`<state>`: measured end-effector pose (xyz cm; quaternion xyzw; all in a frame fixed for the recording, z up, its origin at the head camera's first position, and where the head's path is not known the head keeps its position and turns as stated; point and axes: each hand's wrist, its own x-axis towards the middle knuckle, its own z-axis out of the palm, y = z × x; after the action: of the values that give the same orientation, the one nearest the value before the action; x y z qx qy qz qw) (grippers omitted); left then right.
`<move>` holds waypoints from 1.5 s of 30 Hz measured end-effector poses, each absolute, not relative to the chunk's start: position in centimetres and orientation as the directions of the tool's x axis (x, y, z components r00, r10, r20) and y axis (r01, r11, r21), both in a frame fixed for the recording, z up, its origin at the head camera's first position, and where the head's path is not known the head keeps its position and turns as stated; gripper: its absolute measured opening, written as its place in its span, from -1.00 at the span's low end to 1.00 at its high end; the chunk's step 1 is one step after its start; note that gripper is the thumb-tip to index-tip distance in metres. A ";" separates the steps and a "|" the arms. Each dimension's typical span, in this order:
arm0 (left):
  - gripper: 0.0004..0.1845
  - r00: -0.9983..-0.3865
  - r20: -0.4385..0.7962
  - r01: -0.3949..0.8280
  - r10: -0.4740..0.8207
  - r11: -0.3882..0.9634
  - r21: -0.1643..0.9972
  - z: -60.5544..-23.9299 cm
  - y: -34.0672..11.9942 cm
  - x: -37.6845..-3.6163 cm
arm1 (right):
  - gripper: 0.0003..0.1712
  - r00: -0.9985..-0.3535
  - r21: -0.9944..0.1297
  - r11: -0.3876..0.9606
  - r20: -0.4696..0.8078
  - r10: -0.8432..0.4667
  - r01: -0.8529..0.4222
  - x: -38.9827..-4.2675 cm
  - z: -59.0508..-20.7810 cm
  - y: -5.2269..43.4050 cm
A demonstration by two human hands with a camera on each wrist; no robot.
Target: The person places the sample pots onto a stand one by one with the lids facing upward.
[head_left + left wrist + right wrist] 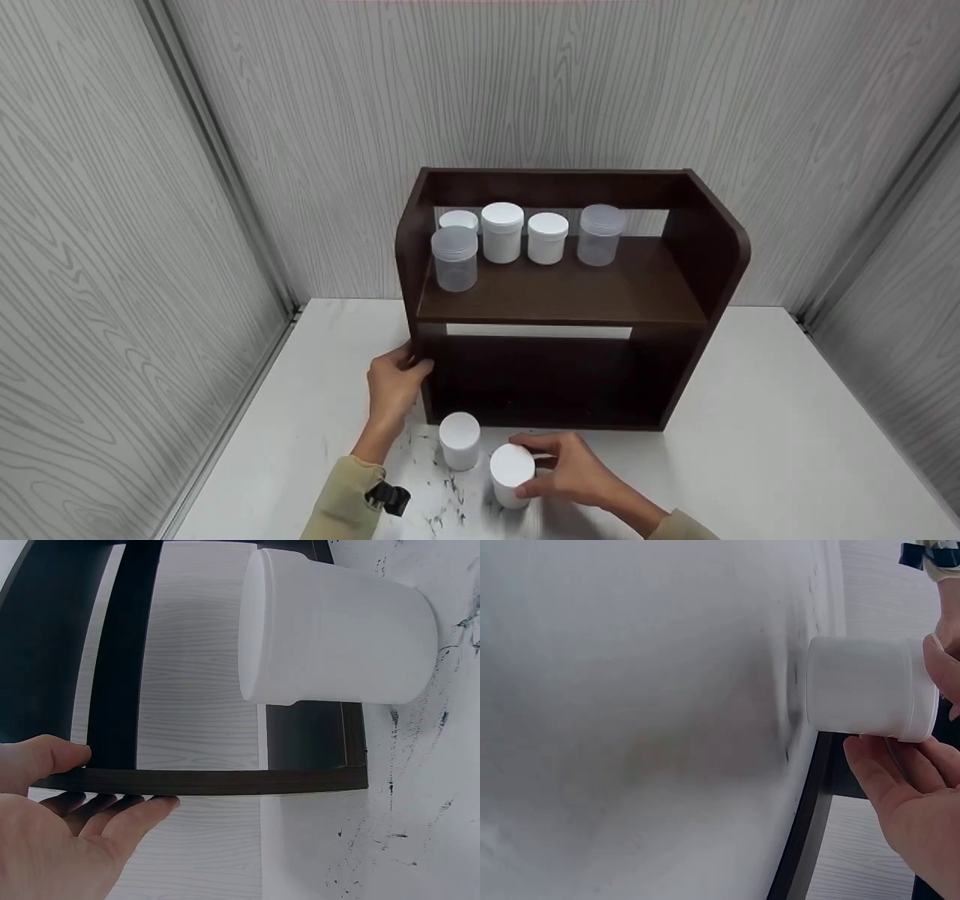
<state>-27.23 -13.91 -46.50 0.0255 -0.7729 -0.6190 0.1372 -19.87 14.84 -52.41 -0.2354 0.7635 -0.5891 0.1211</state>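
A dark brown two-tier shelf [562,319] stands on the white table. My left hand [395,386] grips its left side panel; in the left wrist view, the thumb lies on one face of the panel [225,781] and the fingers on the other. On the table, my right hand [574,472] holds a white lidded jar [512,474] between thumb and fingers. The right wrist view has that jar [862,686] close up, with the right hand [919,802] against its lid end. A second white jar [460,442] stands upright between the hands, before the shelf's front edge.
On the upper tier stand white jars, including a tall one [502,234] and a short one [547,240]. A translucent jar [455,262] at the left front partly hides another white jar [458,219]; a second translucent jar [600,238] is farther right. Grey wood-patterned panels [360,97] surround the table.
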 end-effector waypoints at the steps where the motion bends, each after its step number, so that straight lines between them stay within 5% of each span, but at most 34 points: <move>1: -0.45 -0.961 0.181 0.131 -0.209 0.232 0.964 -46.5 -13.9 -27.2 | -0.18 -0.860 -0.955 0.198 0.092 -0.502 -0.218 -19.8 -52.2 14.9; 45: -0.47 -0.958 0.179 0.126 -0.226 0.232 0.965 -46.5 -13.8 -27.4 | -0.20 -0.886 -0.957 0.146 0.164 -0.434 -0.249 -20.3 -37.7 17.4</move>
<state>-27.41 -13.85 -46.49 0.0324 -0.7719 -0.6188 0.1419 -20.32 17.38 -37.69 -0.2267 0.7533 -0.6128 0.0755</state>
